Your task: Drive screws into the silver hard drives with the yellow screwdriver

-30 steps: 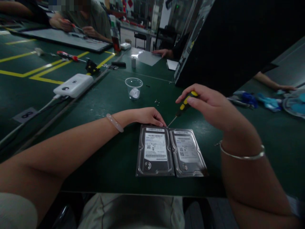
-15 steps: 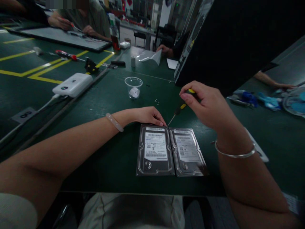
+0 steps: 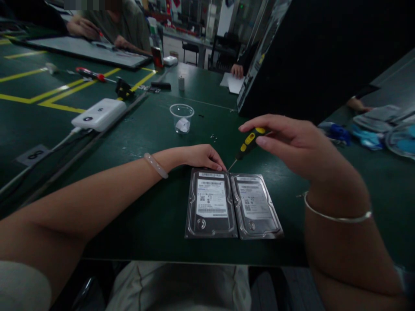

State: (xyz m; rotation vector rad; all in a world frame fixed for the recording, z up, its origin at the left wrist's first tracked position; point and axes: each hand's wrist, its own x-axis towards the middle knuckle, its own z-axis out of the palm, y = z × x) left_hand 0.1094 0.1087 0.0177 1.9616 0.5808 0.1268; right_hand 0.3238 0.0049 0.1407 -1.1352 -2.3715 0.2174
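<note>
Two hard drives lie side by side on the green table, the left drive (image 3: 211,203) and the right drive (image 3: 256,207), labels up. My left hand (image 3: 204,157) rests at the top edge of the left drive, its fingers closed near the top corner; whatever they pinch is too small to make out. My right hand (image 3: 288,140) holds a black and yellow screwdriver (image 3: 249,142) by its handle, between thumb and fingers. The slanted shaft points down to where the drives' top corners meet, beside my left fingertips. Several tiny screws (image 3: 214,138) lie beyond the drives.
A clear plastic cup (image 3: 182,119) with something white inside stands behind my left hand. A white power strip (image 3: 99,115) lies at the left. A large black case (image 3: 311,56) rises at the back right. Other people's hands are across the table.
My right hand has shifted right and its fingers have loosened around the screwdriver, showing more of the handle. Across the table, a person's hand and the clear sheet have moved.
</note>
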